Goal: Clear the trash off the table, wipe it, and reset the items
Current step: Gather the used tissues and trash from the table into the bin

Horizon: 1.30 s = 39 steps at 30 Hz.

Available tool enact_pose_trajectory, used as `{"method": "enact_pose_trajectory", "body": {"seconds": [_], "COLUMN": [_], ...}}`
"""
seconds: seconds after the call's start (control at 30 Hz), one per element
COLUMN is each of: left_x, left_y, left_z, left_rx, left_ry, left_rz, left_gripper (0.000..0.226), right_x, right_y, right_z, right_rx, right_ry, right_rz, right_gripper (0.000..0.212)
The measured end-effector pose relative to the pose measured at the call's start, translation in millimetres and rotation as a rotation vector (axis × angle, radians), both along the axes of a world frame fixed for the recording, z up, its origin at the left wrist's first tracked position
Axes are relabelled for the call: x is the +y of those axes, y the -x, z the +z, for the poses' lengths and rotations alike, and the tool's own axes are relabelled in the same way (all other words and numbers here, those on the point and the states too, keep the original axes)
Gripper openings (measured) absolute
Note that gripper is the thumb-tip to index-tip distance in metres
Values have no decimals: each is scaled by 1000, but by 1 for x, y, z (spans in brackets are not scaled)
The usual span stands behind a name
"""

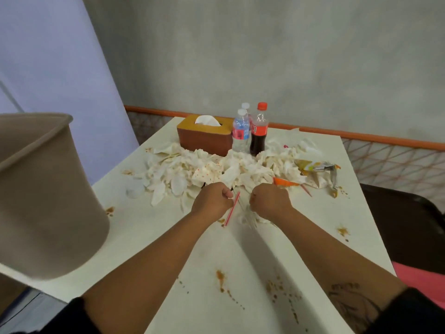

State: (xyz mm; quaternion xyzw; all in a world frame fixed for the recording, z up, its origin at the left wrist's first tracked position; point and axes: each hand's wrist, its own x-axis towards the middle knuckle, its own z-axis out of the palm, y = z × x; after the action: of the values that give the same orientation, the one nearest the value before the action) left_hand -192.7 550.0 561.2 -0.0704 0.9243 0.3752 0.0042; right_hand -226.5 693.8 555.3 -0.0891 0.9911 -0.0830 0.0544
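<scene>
A heap of crumpled, stained tissues (216,167) covers the middle of the white table (149,227). At the heap's near edge my left hand (212,200) is curled into a fist, its fingertips pinching a red-and-white straw (231,209) that slants down toward me. Close beside it, my right hand (271,201) is curled too and grips a wad of white tissue (248,216) that hangs under it. A snack wrapper (317,166), an orange scrap (284,182) and a second straw (306,190) lie at the heap's right side.
A beige waste bin (48,189) stands at the table's left edge. A brown tissue box (204,138), two water bottles (240,132) and a cola bottle (258,131) stand behind the heap. Brown sauce stains (220,277) dot the near table. A dark chair (404,213) is on the right.
</scene>
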Motion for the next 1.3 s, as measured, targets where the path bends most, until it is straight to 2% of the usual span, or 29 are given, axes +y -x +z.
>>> {"method": "enact_pose_trajectory", "body": {"seconds": [0.1,0.27,0.37,0.47,0.63,0.73,0.77,0.83,0.93,1.0,1.07,1.2,1.3], "left_x": [-5,-15,-23,-28,-34,-36,-36,-36,-33,-28,-23,-12,-1], "left_y": [7,17,23,26,32,33,33,34,35,37,39,38,34], "left_z": [-10,-25,-31,-35,-39,-40,-40,-40,-38,-38,-36,-25,-10], "left_rx": [-30,-51,-59,-62,-59,-62,-62,-55,-40,-31,-38,-158,-352], "left_ry": [-17,-39,-65,-86,-107,-124,-129,-138,-144,-154,-212,-475,-784], "left_rz": [-24,-75,-96,-108,-121,-131,-135,-144,-148,-138,-106,-63,-19], "left_gripper": [9,8,9,10,10,8,8,7,4,7,13,15,30], "right_x": [-3,-18,-25,-33,-45,-44,-43,-40,-35,-30,-24,-15,-17], "right_y": [2,7,7,7,4,1,1,2,3,3,2,-4,-9], "right_z": [-9,-19,-24,-24,-17,-15,-15,-14,-6,3,11,22,27], "right_rx": [-4,3,-15,-19,11,48,47,28,6,7,15,99,140], "right_ry": [-135,-290,-321,-380,-469,-475,-456,-392,-239,-118,22,374,606], "right_rz": [-11,25,27,28,108,144,147,130,8,-79,-142,-240,-277], "right_gripper": [15,37,40,35,7,23,26,19,22,10,18,25,20]}}
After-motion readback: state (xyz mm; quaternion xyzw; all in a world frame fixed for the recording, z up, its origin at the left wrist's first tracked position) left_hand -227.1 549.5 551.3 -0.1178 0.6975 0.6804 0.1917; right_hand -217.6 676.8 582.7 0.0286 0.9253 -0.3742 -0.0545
